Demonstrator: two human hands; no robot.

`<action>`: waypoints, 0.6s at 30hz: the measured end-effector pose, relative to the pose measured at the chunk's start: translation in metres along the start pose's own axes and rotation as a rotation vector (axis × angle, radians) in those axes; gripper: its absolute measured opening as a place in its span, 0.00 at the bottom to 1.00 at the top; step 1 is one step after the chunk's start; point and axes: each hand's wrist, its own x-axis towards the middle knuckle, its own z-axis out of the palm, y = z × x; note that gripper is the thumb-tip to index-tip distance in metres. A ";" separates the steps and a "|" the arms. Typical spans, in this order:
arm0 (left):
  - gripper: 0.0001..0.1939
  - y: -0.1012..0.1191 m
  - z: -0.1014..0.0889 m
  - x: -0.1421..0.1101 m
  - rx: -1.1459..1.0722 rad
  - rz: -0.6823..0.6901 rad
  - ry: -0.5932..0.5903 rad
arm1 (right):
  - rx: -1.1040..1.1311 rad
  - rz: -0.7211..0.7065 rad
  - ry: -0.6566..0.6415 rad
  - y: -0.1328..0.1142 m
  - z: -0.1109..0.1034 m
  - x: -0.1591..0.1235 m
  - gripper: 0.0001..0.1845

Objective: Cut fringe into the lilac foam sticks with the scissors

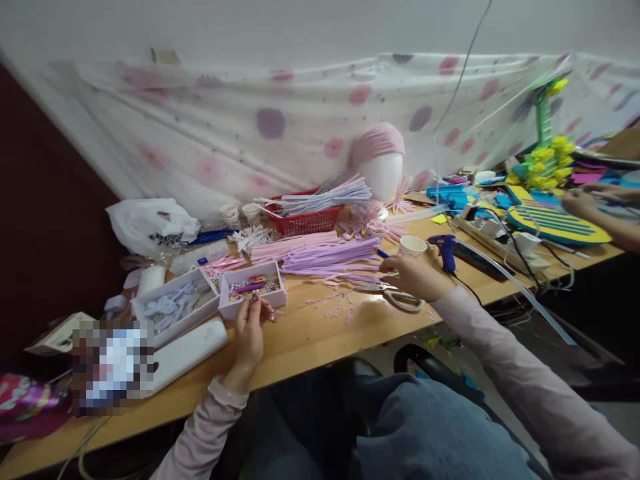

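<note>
My left hand (251, 331) is raised in front of a small white box (251, 307) of beads and trinkets. Its thumb and fingertips are pinched together; whatever they hold is too small to make out. Over the table to the right, my right hand (416, 276) reaches leftward with fingers stretched and slightly bent, and I see nothing in them. Scissors (403, 299) with pale handles lie just below that hand. Purple pipe cleaners (333, 255) are bundled to its left, beside pink pipe cleaners (295, 247). Small pink clippings (345, 308) are scattered between the hands.
A red basket (310, 222) of pipe cleaners stands behind, near a white mannequin head (384, 175) in a pink cap. Right of my hand are a paper cup (413, 246), a blue glue gun (444, 251) and power strips (493, 237). Another person's hands (583, 202) work at far right.
</note>
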 end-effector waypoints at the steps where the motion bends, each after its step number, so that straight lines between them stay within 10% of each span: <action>1: 0.22 0.000 -0.004 -0.002 0.005 0.005 0.025 | 0.023 -0.023 -0.027 -0.013 0.003 0.011 0.08; 8: 0.20 0.002 -0.021 -0.006 0.109 0.147 0.132 | 0.116 -0.327 -0.303 -0.113 0.074 0.084 0.11; 18: 0.21 0.001 -0.014 0.000 0.192 0.158 0.039 | 0.063 -0.383 -0.389 -0.115 0.098 0.088 0.16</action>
